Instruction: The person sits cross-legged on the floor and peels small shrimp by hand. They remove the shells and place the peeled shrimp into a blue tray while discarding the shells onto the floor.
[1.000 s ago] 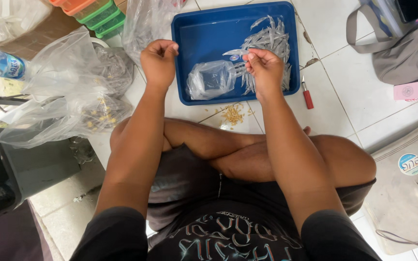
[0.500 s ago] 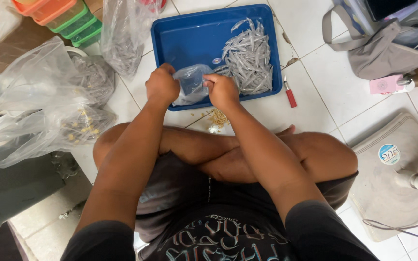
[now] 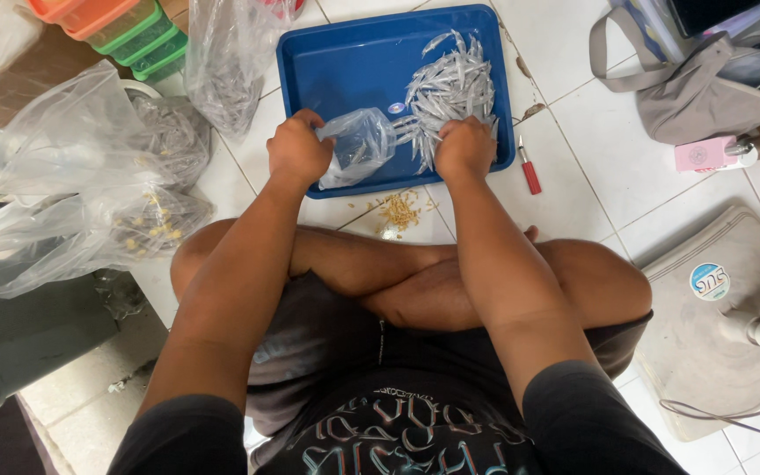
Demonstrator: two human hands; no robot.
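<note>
While the person sits cross-legged on the tiled floor (image 3: 600, 167), both hands are at the near edge of the blue tray (image 3: 345, 62). The left hand (image 3: 296, 151) is closed in a fist and grips the edge of a small clear bag (image 3: 364, 141), which lies inside the tray with a few small fish in it. The right hand (image 3: 464, 148) is also curled, knuckles up, and presses on the near side of the fish pile (image 3: 450, 88); I cannot tell if it holds any fish. A red-handled tool (image 3: 529, 171) lies on the floor just beside the tray, on its right
</note>
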